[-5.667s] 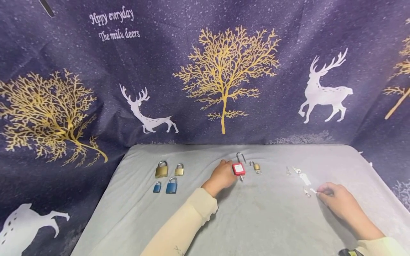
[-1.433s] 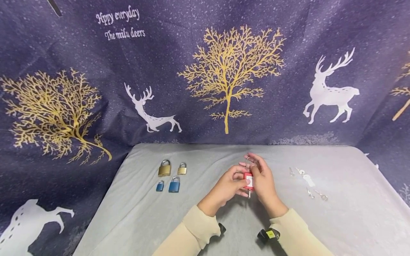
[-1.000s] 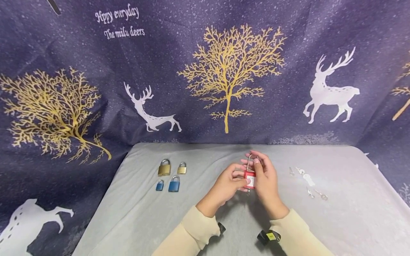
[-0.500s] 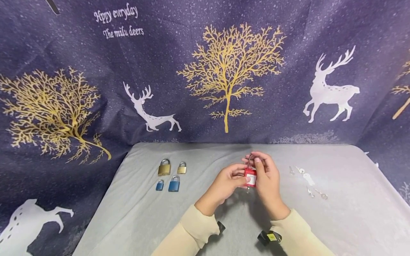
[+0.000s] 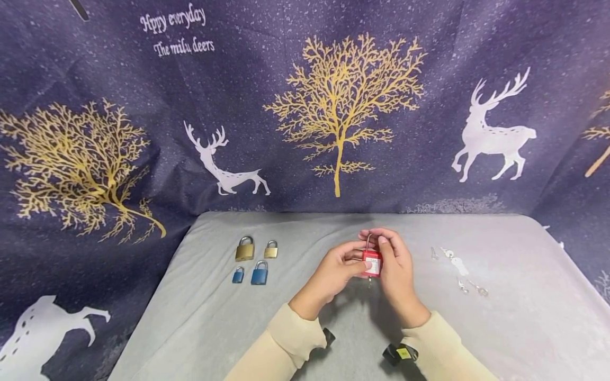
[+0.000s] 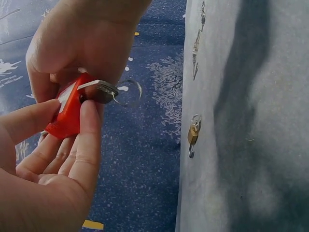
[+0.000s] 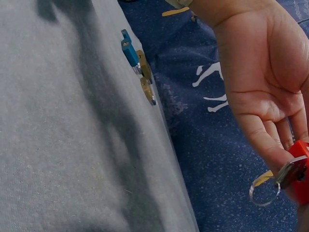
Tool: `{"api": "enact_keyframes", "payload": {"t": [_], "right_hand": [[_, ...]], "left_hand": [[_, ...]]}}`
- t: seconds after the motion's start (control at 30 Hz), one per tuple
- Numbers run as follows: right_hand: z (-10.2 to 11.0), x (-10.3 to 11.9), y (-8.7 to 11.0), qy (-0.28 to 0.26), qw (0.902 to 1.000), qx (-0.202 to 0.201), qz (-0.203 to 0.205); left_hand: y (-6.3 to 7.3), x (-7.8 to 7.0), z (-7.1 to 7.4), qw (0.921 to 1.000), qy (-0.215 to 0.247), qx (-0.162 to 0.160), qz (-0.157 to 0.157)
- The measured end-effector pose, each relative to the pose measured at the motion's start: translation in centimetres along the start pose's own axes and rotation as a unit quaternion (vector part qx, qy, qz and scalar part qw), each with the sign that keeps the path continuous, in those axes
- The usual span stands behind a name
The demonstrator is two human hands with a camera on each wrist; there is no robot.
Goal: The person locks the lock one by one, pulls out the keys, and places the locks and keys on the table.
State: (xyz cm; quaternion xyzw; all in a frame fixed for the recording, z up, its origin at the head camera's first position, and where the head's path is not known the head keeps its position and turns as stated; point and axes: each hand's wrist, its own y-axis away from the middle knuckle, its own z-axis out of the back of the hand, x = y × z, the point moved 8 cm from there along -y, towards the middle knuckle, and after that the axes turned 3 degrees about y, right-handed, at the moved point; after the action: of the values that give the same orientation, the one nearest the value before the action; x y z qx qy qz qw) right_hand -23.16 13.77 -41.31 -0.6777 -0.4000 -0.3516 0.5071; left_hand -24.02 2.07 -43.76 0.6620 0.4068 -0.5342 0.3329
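Note:
Both hands hold a red padlock [image 5: 374, 257] with a white label above the table's middle. The left hand [image 5: 333, 272] pinches its body, the thumb on the label and the fingers behind. At the steel shackle, the right hand [image 5: 397, 270] has its thumb in front and fingers behind; its palm side lies along the body. The thumb covers part of the shackle, so I cannot tell whether both legs sit in the body. A key [image 6: 100, 87] with a wire ring [image 6: 140, 94] sticks out of the padlock's underside in the left wrist view.
Two brass padlocks [image 5: 245, 250] and two blue padlocks [image 5: 259, 274] stand at the left of the grey tabletop [image 5: 214, 323]. Several loose keys [image 5: 457, 266] lie at the right. A small brass padlock [image 6: 193, 135], its shackle outward, lies on the table, hidden behind the hands from the head.
The right hand has left the keys and joined the left on the red padlock, now lifted off the table. Over the last second its shackle has come to stand less far out of the body.

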Motion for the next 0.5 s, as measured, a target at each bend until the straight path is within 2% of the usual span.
{"api": "enact_keyframes", "payload": {"t": [0.2, 0.37, 0.5], "right_hand": [[-0.3, -0.3, 0.0, 0.009, 0.9996, 0.023, -0.009], [-0.4, -0.9, 0.1, 0.078, 0.9946, 0.045, -0.051], [-0.5, -1.6, 0.2, 0.135, 0.9844, 0.064, -0.094]], "left_hand": [[0.1, -0.3, 0.1, 1.0000, -0.006, -0.003, -0.004], [0.0, -0.8, 1.0, 0.9993, -0.009, -0.033, -0.017], [-0.1, -1.2, 2.0, 0.9979, -0.001, -0.061, -0.025]]}}
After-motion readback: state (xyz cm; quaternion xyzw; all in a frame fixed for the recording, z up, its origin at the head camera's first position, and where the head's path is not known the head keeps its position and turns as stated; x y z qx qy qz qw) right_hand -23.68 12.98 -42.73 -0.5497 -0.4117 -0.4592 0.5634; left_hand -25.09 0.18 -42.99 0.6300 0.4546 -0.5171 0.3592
